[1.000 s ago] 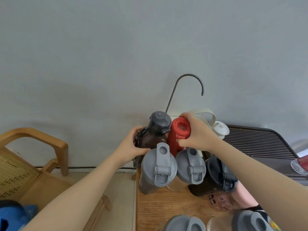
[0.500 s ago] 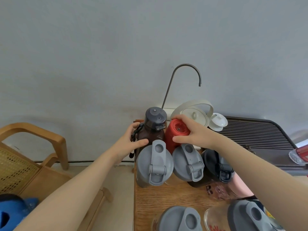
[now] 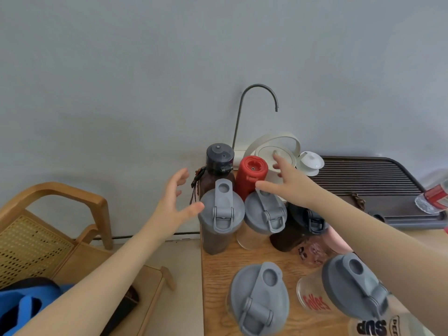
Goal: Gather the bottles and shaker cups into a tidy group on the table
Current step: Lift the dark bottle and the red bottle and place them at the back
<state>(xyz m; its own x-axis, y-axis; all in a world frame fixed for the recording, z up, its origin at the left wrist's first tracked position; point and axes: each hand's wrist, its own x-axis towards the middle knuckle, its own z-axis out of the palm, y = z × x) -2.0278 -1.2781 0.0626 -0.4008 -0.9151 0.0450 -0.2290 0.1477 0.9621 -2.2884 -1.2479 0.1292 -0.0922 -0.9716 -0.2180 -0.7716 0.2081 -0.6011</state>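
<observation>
A dark brown bottle (image 3: 218,163) with a black cap and a red bottle (image 3: 249,177) stand at the back left of the wooden table (image 3: 218,270). In front of them stand two grey-lidded shaker cups (image 3: 220,214) (image 3: 264,214) and a black-lidded one (image 3: 305,226). Two more grey-lidded shakers (image 3: 259,299) (image 3: 349,292) stand nearer me. My left hand (image 3: 174,202) hovers open just left of the brown bottle, apart from it. My right hand (image 3: 288,183) is open beside the red bottle, fingers spread, holding nothing.
A white kettle (image 3: 278,151) and a curved metal spout (image 3: 259,98) stand against the wall. A dark slatted tray (image 3: 375,180) lies at the right with a crumpled plastic bottle (image 3: 434,197). A wooden chair (image 3: 60,214) with a blue bag (image 3: 21,306) sits left of the table.
Both hands have let go: the left came off the brown bottle, the right off the red bottle, and both now hover open. The view has tilted downward.
</observation>
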